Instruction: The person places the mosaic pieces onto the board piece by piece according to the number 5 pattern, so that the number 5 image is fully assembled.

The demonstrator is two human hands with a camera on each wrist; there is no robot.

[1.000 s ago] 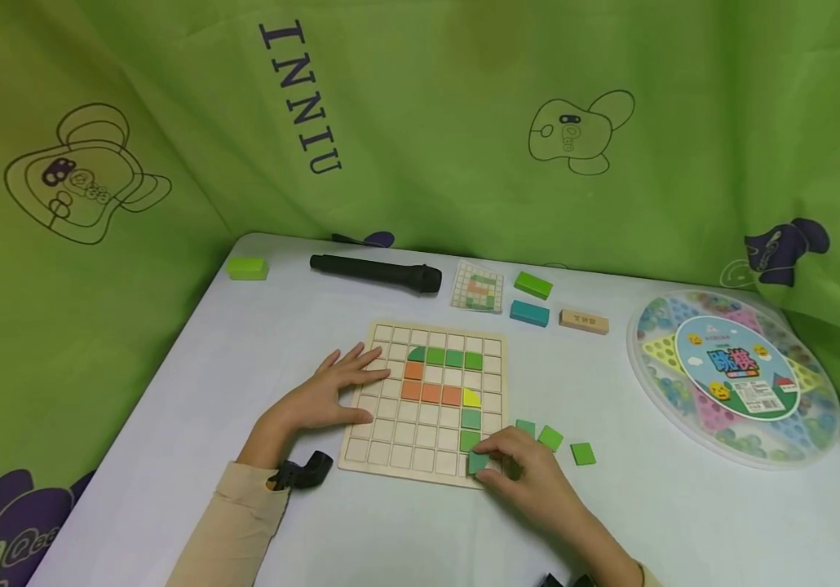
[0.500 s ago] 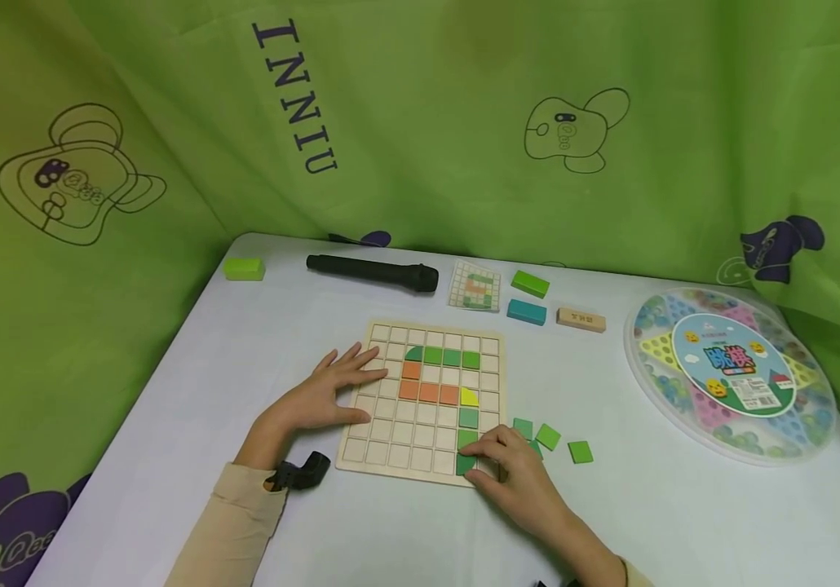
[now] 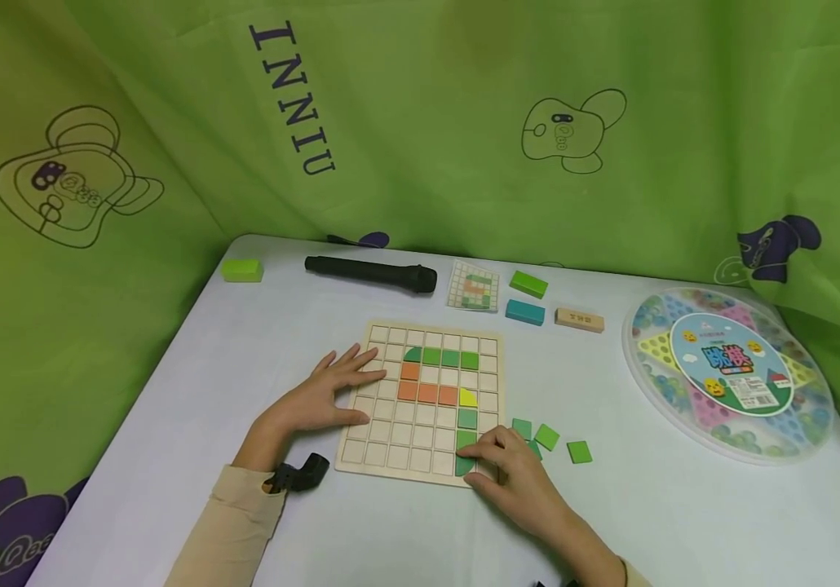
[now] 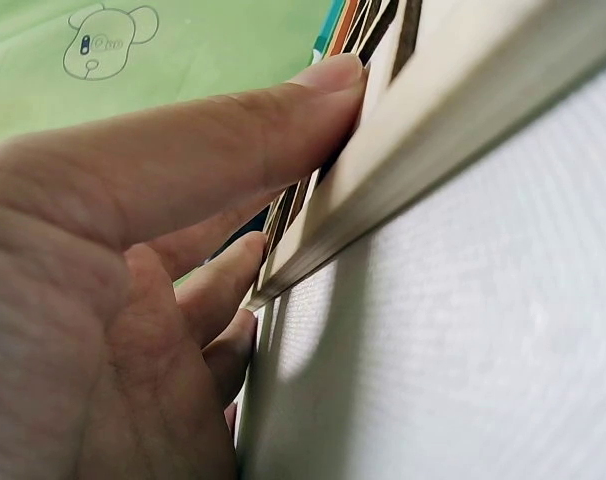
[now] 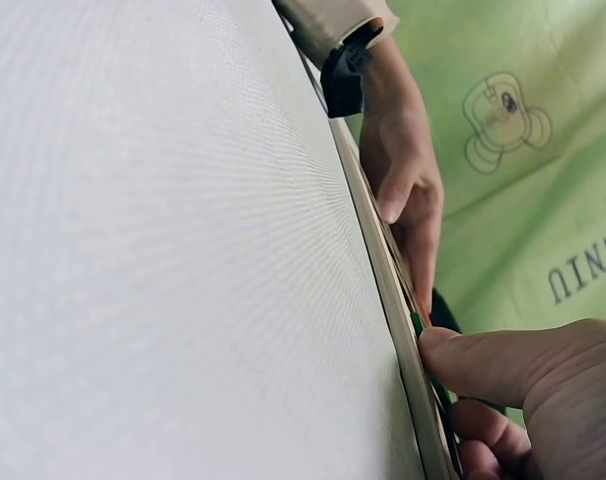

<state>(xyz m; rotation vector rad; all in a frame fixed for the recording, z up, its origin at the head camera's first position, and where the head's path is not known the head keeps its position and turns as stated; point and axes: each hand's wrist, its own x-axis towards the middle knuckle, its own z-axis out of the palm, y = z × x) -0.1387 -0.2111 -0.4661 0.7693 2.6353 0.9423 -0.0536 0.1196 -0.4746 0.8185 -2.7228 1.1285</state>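
A wooden grid board lies on the white table. My left hand rests on its left edge, fingers straight and spread, the thumb on the frame in the left wrist view. At the bottom right corner my right hand pinches a green tile with a rounded corner, set in a cell; the fingers partly cover it. Right above it is a green square tile. Further up are a yellow tile, orange tiles and a row of green tiles.
Several loose green tiles lie right of the board. Behind it are a black microphone, a pattern card, a teal block, green blocks and a wooden block. A round Chinese checkers box lies far right.
My right hand has brought the rounded green tile slightly left and down into the cell below the other green tiles, its straight sides now lined up with the grid. My left hand stays put.
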